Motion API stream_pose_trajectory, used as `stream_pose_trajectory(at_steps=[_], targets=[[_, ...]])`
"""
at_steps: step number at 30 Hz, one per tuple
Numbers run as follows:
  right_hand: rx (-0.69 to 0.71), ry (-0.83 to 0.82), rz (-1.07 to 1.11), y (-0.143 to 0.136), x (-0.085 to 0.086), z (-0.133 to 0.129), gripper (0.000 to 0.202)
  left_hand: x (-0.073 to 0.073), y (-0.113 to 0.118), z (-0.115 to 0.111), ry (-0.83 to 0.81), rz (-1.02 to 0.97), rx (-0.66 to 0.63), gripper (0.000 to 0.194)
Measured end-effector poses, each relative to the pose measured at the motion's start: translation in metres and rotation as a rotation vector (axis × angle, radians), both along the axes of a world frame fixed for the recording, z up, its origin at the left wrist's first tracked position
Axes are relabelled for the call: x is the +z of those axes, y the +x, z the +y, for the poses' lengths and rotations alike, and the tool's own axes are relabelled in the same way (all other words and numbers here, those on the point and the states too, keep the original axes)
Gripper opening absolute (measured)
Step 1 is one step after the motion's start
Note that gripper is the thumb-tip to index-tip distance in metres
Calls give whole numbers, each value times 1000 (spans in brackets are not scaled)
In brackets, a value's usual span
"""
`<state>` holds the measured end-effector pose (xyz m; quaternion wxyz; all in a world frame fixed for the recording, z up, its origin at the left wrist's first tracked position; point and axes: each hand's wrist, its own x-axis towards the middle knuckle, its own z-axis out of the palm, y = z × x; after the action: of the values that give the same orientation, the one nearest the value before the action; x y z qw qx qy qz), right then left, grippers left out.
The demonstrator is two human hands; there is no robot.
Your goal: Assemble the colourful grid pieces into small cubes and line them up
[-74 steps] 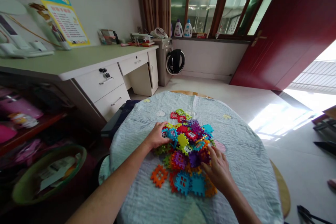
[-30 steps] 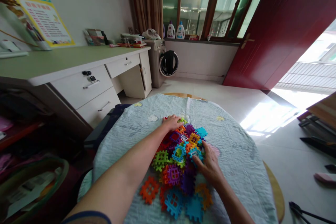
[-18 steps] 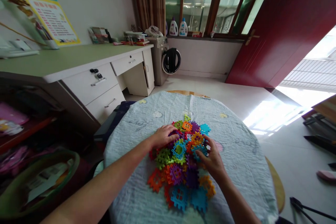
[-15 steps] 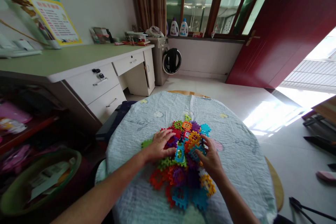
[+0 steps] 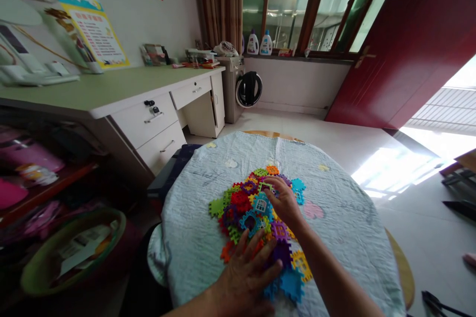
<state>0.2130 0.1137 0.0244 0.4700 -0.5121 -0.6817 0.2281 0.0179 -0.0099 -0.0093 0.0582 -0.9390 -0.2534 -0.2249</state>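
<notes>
A heap of colourful plastic pieces with notched edges lies on the cloth-covered round table [image 5: 334, 237]. My left hand [image 5: 247, 270] lies with spread fingers over the near side of the heap, covering part of it. Farther back, my right hand [image 5: 284, 200] is on the heap's right side, its fingers apart over a green piece [image 5: 265, 187]. Between the hands are a blue window piece [image 5: 261, 204] and a purple one [image 5: 279, 231]. Red pieces [image 5: 241, 201] are left of centre, and a yellow piece [image 5: 302, 265] sits at the near right.
A long desk [image 5: 130, 86] with drawers runs along the left wall towards a washing machine [image 5: 232, 89]. A basket [image 5: 29, 277] stands at the lower left. The red door [image 5: 405, 44] is at the right, and a dark stand [image 5: 433, 299] is on the floor.
My left hand has moved nearer, from the heap's left side to its front. My right hand has shifted back and left over the heap. Some pieces are rearranged, and the view has turned slightly left.
</notes>
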Motion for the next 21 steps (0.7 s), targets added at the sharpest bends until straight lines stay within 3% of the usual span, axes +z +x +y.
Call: stream_pose_trajectory(at_steps=[3, 6, 8, 10, 13, 18, 19, 21], targets=[[-251, -69, -139, 38, -3, 23, 27, -2, -1, 7, -12, 41, 39, 81], [-480, -364, -354, 71, -13, 39, 45, 0, -6, 12, -61, 79, 59, 81], [-487, -538, -429, 80, -21, 43, 58, 2, -11, 14, -96, 91, 77, 80], [-453, -612, -450, 78, -27, 42, 66, 3, -16, 15, -138, 89, 113, 81], [-421, -577, -412, 69, -32, 38, 71, 1, -23, 18, -221, 29, 229, 97], [-323, -490, -103, 58, -29, 33, 53, 1, -38, 37, -418, -140, 432, 134], [-310, -486, -36, 56, -28, 33, 52, 3, -40, 45, -452, -160, 452, 132], [-309, -491, 37, 53, -27, 31, 53, 8, -43, 62, -497, -189, 496, 109]])
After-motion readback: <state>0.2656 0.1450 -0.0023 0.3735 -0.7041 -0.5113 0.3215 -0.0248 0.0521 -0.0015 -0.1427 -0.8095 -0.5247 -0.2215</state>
